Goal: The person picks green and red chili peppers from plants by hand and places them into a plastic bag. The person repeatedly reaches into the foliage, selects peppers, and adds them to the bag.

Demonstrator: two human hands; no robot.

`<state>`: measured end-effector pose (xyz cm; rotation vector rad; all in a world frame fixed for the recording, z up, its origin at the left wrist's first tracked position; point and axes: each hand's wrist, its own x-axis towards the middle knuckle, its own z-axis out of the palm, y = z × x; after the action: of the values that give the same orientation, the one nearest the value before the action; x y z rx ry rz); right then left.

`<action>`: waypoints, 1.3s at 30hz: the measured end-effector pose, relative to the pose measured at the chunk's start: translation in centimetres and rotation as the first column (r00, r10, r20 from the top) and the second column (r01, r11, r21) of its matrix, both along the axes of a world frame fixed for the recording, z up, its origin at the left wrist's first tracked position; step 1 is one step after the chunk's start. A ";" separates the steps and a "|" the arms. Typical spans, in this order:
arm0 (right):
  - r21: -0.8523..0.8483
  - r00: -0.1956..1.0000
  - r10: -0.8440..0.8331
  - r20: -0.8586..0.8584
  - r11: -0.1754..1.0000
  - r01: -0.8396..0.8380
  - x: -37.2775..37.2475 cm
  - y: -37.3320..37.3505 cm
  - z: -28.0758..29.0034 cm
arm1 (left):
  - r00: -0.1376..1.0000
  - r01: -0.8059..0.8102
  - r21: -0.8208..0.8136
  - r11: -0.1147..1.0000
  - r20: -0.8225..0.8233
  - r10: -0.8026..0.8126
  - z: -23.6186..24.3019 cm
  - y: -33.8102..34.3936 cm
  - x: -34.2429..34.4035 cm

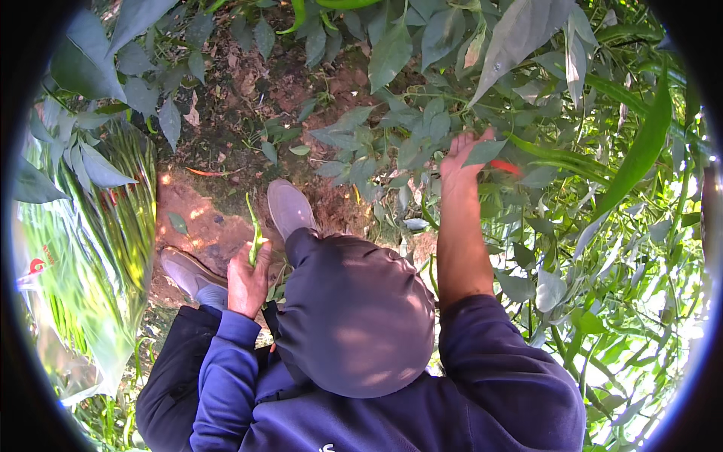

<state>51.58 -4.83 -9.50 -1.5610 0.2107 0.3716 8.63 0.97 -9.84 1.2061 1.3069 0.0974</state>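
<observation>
My left hand (248, 273) is closed round a long, slim green chili pepper (253, 230), which points upward from my fist. My right hand (461, 157) reaches into the leafy pepper plants (418, 135), its fingers apart and partly behind a leaf. Just right of those fingers a red pepper (506, 167) shows among the foliage; I cannot tell whether they touch it. Larger green peppers (633, 158) hang farther right.
A clear plastic bag (83, 271) packed with long green peppers stands at the left. My shoes (288, 207) are on reddish soil (199, 211) strewn with dry leaves. Dense foliage borders the top and right. A rounded dark fabric shape (354, 316) covers the lower middle of the view.
</observation>
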 end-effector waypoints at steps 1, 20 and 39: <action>0.101 1.000 0.010 0.012 0.995 -0.011 2.2 -0.3 -0.4 | 1.000 -0.018 -0.023 1.000 0.009 0.019 0.1 0.0 0.1; 0.268 0.933 -0.069 -0.354 0.948 0.172 13.8 -2.3 -6.4 | 0.992 -0.100 0.026 0.995 0.077 0.098 -0.8 -0.1 -0.2; -0.108 0.984 -0.096 -0.147 0.991 0.080 3.5 -0.8 -6.4 | 0.992 -0.110 -0.061 0.992 0.051 0.114 -1.0 0.0 -0.7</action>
<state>55.11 -5.66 -15.86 -1.6188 0.4217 0.4158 7.92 0.93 -10.79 1.0735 1.3209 0.1706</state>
